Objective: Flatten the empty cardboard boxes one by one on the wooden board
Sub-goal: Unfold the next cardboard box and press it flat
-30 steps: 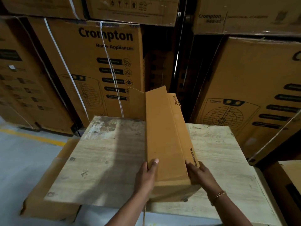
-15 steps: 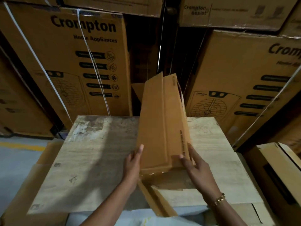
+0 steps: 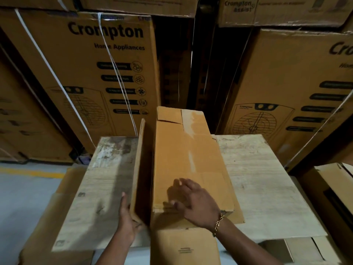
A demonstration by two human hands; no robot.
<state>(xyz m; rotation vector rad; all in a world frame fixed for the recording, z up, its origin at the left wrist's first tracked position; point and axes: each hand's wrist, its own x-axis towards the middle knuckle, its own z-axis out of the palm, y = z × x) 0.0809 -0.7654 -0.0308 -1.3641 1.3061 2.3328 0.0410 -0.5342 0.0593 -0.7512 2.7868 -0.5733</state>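
A long brown cardboard box lies lengthwise down the middle of the pale wooden board, partly collapsed. Its left side panel stands up on edge and its near flap hangs over the board's front edge. My left hand holds the near end of that upright panel from the outside, fingers against it. My right hand rests on the box's broad top face near its front end, fingers spread and blurred by motion.
Tall printed appliance cartons stand stacked right behind the board, with a dark gap between the stacks. Another open carton sits at the right. Flat cardboard lies under the board's left side, above grey floor.
The box was held upright and narrow between both hands; now it lies down on the board, wider. My right hand has moved from its side onto the top face.
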